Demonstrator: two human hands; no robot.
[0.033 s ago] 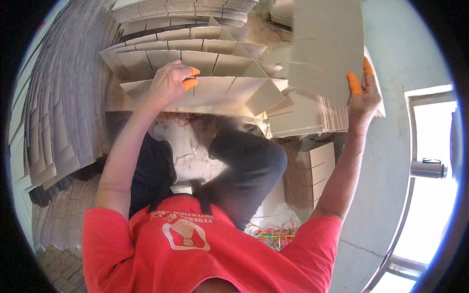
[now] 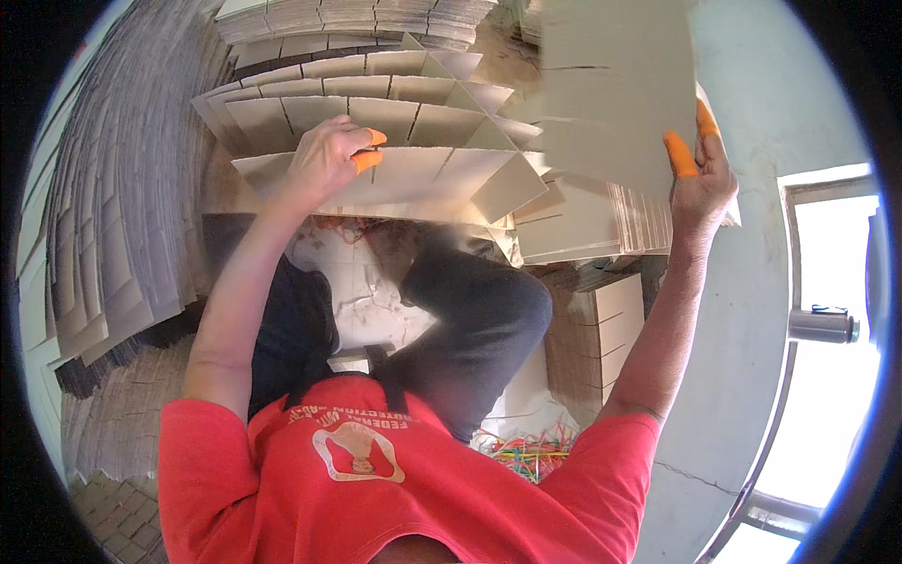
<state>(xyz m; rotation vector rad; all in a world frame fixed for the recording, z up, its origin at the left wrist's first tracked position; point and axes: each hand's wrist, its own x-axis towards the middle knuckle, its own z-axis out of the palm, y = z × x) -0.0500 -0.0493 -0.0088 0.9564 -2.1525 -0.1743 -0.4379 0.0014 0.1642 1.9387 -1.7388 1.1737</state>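
Observation:
My right hand (image 2: 703,183), orange covers on its fingertips, grips a large pale cardboard sheet (image 2: 620,94) by its near right edge. A dark slot shows in that sheet, which is raised at the far right. My left hand (image 2: 331,158), also wearing orange finger covers, pinches the top edge of the nearest slotted cardboard strip (image 2: 423,179). That strip stands on edge in front of several similar upright strips (image 2: 385,113). A crossing cardboard strip (image 2: 510,188) interlocks with them at their right end.
Tall stacks of cardboard (image 2: 113,188) fill the left side. Another slotted stack (image 2: 348,19) lies at the far side. Cut cardboard pieces (image 2: 583,221) lie below the raised sheet. Beside my right knee stands a cardboard stack (image 2: 615,324), near colourful straps (image 2: 526,456). A wall (image 2: 742,282) borders the right.
The raised sheet has shifted slightly left, with its slot now showing more plainly. My right hand has shifted very little; my left hand stays in place.

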